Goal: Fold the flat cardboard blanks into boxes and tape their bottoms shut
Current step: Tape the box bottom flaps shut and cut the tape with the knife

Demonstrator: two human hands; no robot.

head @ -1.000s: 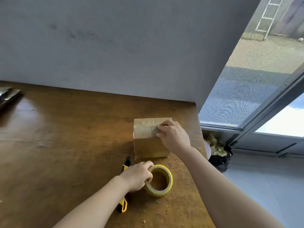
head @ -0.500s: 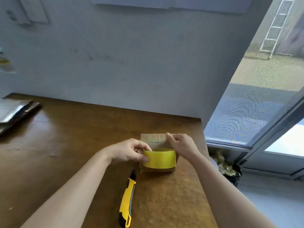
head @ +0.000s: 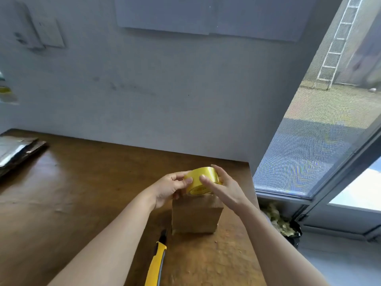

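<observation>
A small brown cardboard box (head: pixel 195 217) stands on the wooden table (head: pixel 82 193) near its right edge. Just above the box, both hands hold a yellow tape roll (head: pixel 201 179). My left hand (head: pixel 171 187) grips the roll's left side with thumb and fingers. My right hand (head: pixel 221 185) holds its right side, thumb on the front face and fingers round the back. The box's top is mostly hidden behind the roll and hands.
A yellow utility knife (head: pixel 156 263) lies on the table in front of the box, to its left. Flat blanks (head: pixel 14 151) are stacked at the table's far left. A grey wall is behind. Right of the table sits a dark rubbish bag (head: pixel 282 223) by a glass door.
My left hand picked the tape roll up from the table and brought it above the box. My right hand left the box top and took hold of the roll.
</observation>
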